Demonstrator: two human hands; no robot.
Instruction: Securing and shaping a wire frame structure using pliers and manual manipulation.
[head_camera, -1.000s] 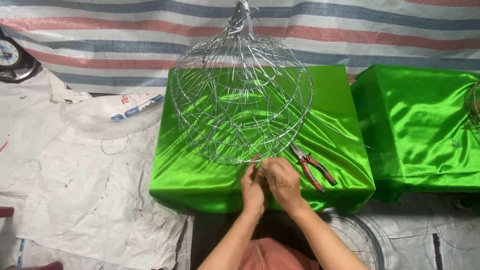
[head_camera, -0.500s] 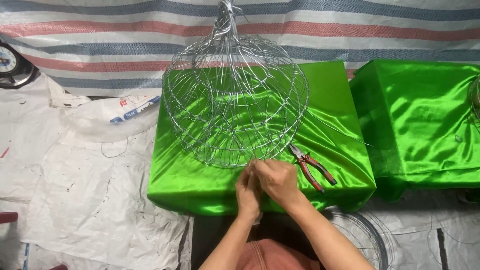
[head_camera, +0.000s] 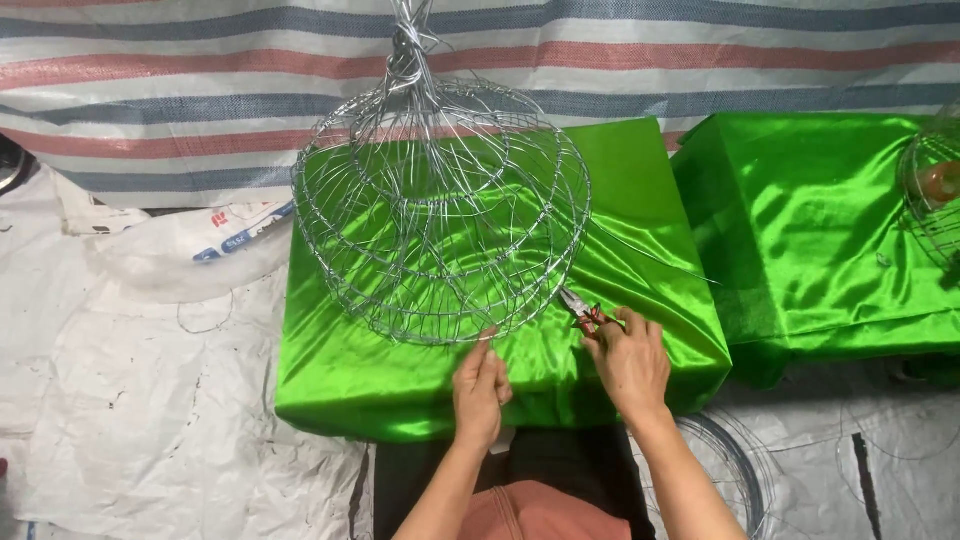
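A round frame of silver wire (head_camera: 440, 215) stands on a box draped in shiny green cloth (head_camera: 340, 370), its wires twisted together at the top. My left hand (head_camera: 480, 390) pinches the frame's near bottom rim. My right hand (head_camera: 630, 360) rests over red-handled pliers (head_camera: 583, 312) that lie on the cloth just right of the frame. Whether the fingers grip the pliers is unclear. A loose wire end (head_camera: 650, 255) sticks out to the right.
A second green-draped box (head_camera: 810, 230) stands to the right with another wire frame (head_camera: 930, 200) at its far edge. White plastic sheeting (head_camera: 130, 400) covers the floor on the left. A striped tarp (head_camera: 200, 90) hangs behind. Coiled wire (head_camera: 735, 470) lies on the floor near my right arm.
My right hand has left the frame's rim and moved right onto the pliers. The left hand stays on the rim. The frame has shifted slightly.
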